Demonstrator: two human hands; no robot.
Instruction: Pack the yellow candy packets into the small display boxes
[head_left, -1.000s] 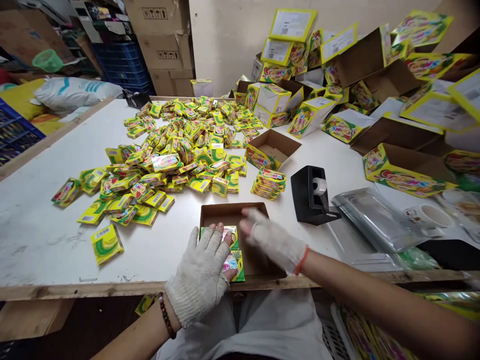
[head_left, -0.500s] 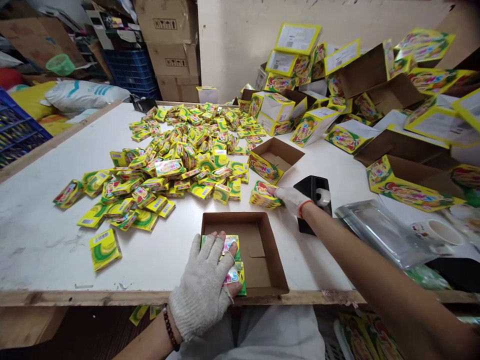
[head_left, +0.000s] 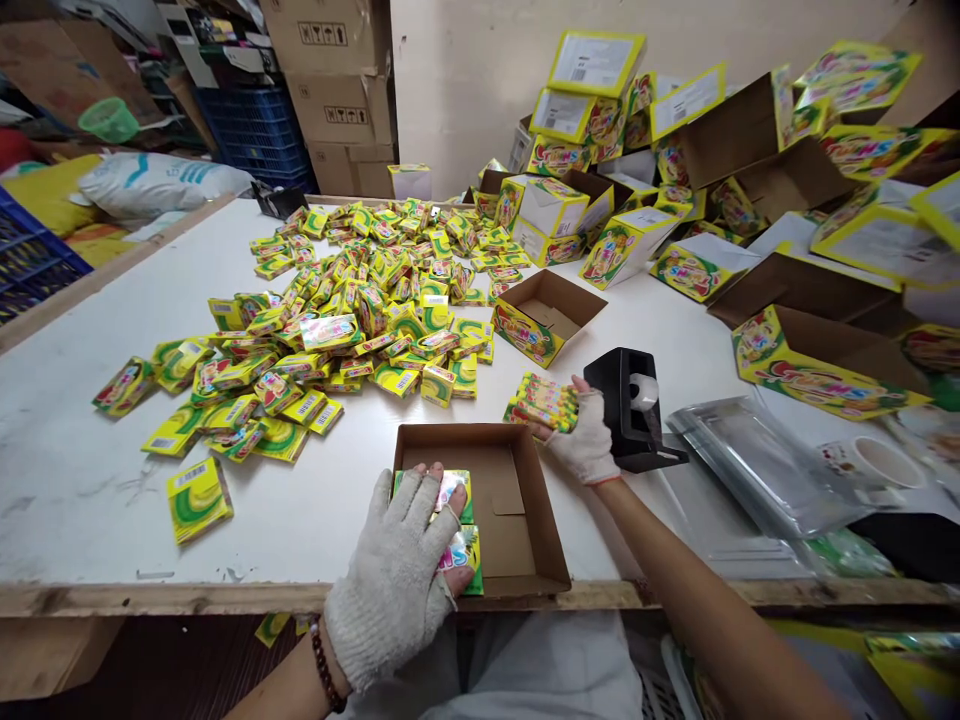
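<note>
My left hand (head_left: 401, 560), in a white knit glove with bare fingertips, lies flat over small yellow-green packs (head_left: 470, 550) in the left side of an open brown cardboard box (head_left: 525, 500). The right side of that box shows its bare bottom. Just beyond its right edge, my right hand (head_left: 585, 440), also gloved, grips a stack of small packs (head_left: 546, 400), thumb and fingers at its ends. Left of the box spreads a large heap of similar packs (head_left: 360, 310).
A black tape dispenser (head_left: 626, 400) stands just right of my right hand. Behind it sits an open printed box (head_left: 547, 315). Printed cartons (head_left: 750, 240) pile up at the back right. Clear plastic trays (head_left: 765, 460) and a white cup (head_left: 874, 465) lie at the right.
My right hand has drawn the stack of small packs toward me and turned it, so the pack edges now face up. My left hand stays on the packs in the box.
</note>
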